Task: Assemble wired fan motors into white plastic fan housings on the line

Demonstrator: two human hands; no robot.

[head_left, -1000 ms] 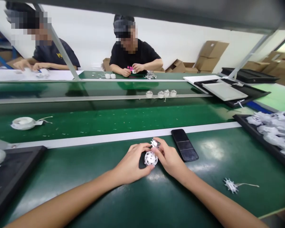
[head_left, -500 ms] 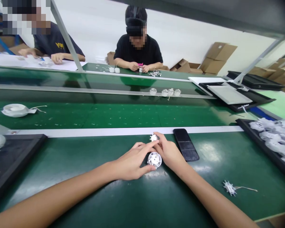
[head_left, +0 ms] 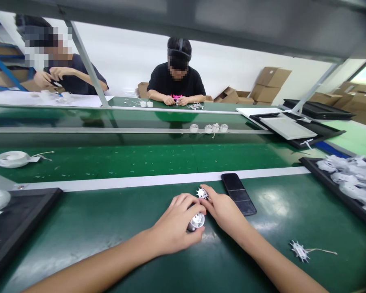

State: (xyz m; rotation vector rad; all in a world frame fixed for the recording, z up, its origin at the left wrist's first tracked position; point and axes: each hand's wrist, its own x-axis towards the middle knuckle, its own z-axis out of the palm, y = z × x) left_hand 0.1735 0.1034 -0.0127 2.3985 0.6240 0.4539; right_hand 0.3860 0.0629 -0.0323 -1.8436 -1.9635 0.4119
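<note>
My left hand [head_left: 180, 224] is wrapped round a white round fan housing [head_left: 197, 220], whose spoked open face shows between thumb and fingers. Just beyond it, my right hand [head_left: 221, 205] pinches a small white spiked disc [head_left: 202, 193] between thumb and index finger. The two hands nearly meet over the green table. On the right lies another white spiked disc [head_left: 299, 251] with a thin wire trailing from it. Behind my right hand rests a black phone [head_left: 238, 193].
A black tray [head_left: 338, 185] heaped with white plastic parts stands at the right; another black tray [head_left: 27, 211] is at left. Across the green belt [head_left: 134, 162], a white ring-shaped part [head_left: 14, 159] lies at left. Several white housings [head_left: 216, 128] stand on the far ledge. Two people work opposite.
My left fingers have curled more closely round the fan housing, which has tilted. The right hand still pinches the spiked disc. The camera view has tipped upward, so the scene sits lower.
</note>
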